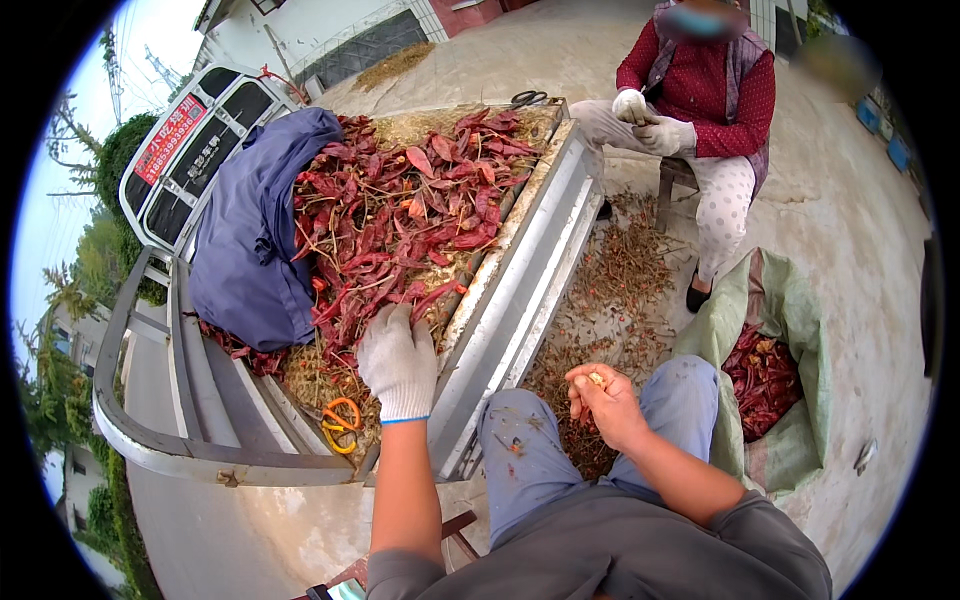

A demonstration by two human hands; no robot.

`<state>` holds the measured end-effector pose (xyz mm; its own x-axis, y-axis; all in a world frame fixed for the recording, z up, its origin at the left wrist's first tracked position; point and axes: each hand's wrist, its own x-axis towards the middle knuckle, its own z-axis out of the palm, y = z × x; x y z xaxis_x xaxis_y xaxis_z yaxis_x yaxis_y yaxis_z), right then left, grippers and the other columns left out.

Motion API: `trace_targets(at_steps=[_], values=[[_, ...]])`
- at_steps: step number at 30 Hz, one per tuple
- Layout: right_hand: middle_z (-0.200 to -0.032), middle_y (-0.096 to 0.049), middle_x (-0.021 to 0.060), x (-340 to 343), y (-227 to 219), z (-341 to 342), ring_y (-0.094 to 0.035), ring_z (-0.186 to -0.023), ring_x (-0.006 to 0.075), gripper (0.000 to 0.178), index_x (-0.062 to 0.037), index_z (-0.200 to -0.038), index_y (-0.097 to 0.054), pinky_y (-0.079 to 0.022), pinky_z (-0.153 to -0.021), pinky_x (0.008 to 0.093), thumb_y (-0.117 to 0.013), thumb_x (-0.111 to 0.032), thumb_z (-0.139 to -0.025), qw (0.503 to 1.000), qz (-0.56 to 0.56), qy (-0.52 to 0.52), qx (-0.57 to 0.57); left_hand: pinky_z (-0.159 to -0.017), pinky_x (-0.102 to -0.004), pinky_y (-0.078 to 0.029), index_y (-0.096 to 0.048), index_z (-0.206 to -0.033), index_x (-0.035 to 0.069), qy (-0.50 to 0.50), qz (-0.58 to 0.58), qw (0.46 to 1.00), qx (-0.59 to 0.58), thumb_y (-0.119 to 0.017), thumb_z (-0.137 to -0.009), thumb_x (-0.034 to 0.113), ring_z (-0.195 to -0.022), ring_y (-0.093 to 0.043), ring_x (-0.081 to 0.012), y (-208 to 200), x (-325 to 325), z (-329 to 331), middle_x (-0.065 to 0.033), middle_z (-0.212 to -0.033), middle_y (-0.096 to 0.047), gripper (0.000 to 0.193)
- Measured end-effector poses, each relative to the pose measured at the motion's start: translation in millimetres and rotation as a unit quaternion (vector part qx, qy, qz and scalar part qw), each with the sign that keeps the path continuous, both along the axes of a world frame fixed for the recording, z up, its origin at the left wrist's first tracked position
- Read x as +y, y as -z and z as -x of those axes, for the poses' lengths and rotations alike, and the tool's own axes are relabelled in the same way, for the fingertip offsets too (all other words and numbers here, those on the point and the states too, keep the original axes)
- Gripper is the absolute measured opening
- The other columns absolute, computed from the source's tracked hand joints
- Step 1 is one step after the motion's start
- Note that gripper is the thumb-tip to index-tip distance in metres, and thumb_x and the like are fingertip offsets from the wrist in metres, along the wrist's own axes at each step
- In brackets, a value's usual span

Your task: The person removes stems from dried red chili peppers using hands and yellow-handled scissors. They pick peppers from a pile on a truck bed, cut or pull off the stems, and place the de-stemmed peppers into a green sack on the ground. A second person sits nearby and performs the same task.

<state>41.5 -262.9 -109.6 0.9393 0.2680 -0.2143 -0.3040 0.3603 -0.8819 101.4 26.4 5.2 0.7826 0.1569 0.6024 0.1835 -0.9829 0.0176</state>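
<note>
A heap of dried red chili peppers (400,220) lies in the metal truck bed to my left. My left hand (398,362), in a white knitted glove with a blue cuff, reaches palm down onto its near edge. Its fingertips dip among the peppers, so their grip is hidden; one chili (440,297) lies right beside them. Above my lap, between the knees, my bare right hand (608,405) is closed with the thumb against the curled fingers. A small pale bit shows at its fingertips, too small to name. To the right, a green woven sack (800,420) stands open with red chilies (760,380) inside.
Orange-handled scissors (341,425) lie near the bed's close corner, black-handled scissors (528,98) on its far edge. Dark blue cloth (250,240) drapes over the heap. Another person (700,110) in white gloves sits opposite. Stem scraps (625,285) litter the ground beside the metal side panel (535,290).
</note>
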Motion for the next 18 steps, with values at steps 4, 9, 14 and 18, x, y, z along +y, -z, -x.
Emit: trace_targets(at_steps=[4,9,14,18], values=[[-0.102,-0.071,0.0113,-5,-53,-18,-0.071,-0.082,0.0272,0.027,-0.0039,-0.12,-0.068,-0.06,-0.072,0.0381,-0.075,-0.016,-0.096,0.854,0.292,0.018,-0.43,-0.08,-0.0488,-0.058,-0.074,-0.112,0.008,0.084,0.025,0.964,0.252,-0.068,-0.095,0.024,-0.09,-0.074,-0.0372,-10,-59,50,-0.0158,-0.096,-0.076,0.025],[-0.098,-0.072,0.0123,-6,-58,-35,-0.072,-0.086,0.0347,0.02,-0.0072,-0.098,-0.072,-0.06,-0.076,0.0465,-0.078,-0.023,-0.088,0.695,0.475,-0.114,-0.528,-0.08,-0.0483,-0.058,-0.07,-0.123,0.009,0.207,0.129,0.904,0.351,-0.071,-0.092,0.025,-0.092,-0.074,-0.0375,0,-103,75,-0.017,-0.097,-0.076,0.034],[-0.083,-0.071,0.0155,-16,-54,-35,-0.07,-0.079,0.0396,0.029,-0.0062,-0.088,-0.069,-0.055,-0.072,0.0515,-0.074,-0.035,-0.093,0.745,0.469,-0.255,-0.4,-0.085,-0.0452,-0.058,-0.071,-0.129,0.008,0.251,0.28,0.876,0.302,-0.076,-0.09,0.023,-0.099,-0.073,-0.0382,4,-90,84,-0.0189,-0.112,-0.076,0.043],[-0.074,-0.068,0.0187,-18,-53,-33,-0.068,-0.075,0.0428,0.033,-0.0037,-0.089,-0.068,-0.052,-0.071,0.0524,-0.073,-0.036,-0.093,0.786,0.419,-0.302,-0.34,-0.085,-0.0459,-0.058,-0.074,-0.124,0.009,0.277,0.327,0.851,0.304,-0.072,-0.093,0.02,-0.097,-0.072,-0.0379,21,-81,91,-0.0149,-0.112,-0.076,0.033]])
